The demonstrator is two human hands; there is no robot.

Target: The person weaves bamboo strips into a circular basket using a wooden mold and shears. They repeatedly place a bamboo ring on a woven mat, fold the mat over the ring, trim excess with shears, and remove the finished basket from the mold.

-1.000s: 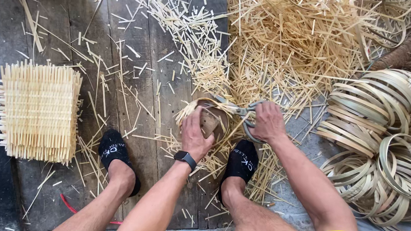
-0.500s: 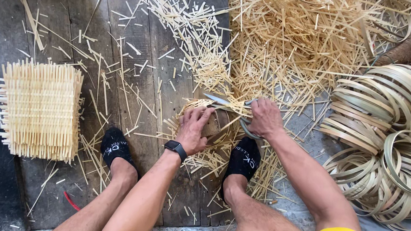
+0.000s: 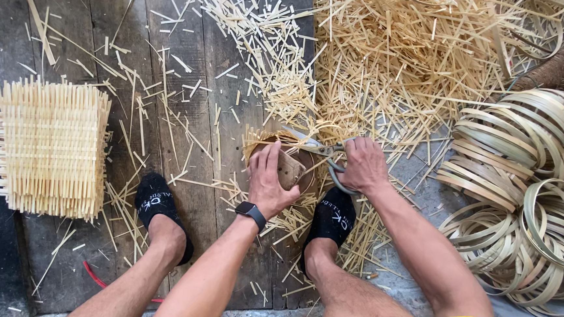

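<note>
My left hand point(image 3: 270, 184), with a black watch on the wrist, presses down on a small woven bamboo piece point(image 3: 289, 167) on the wooden floor between my feet. My right hand point(image 3: 362, 165) grips the handles of metal scissors point(image 3: 322, 148), whose blades point left along the far edge of the woven piece. Bamboo strip ends stick out from the piece on its left side. Most of the woven piece is hidden under my left hand.
A stack of woven bamboo mats point(image 3: 51, 147) lies at the left. Several bamboo hoops point(image 3: 535, 187) are piled at the right. A heap of bamboo offcuts point(image 3: 405, 61) covers the floor ahead. My feet in black socks point(image 3: 158, 203) rest on the planks.
My left hand has shifted over the woven piece and flattened on it. The scissors in my right hand have moved along the piece's far edge.
</note>
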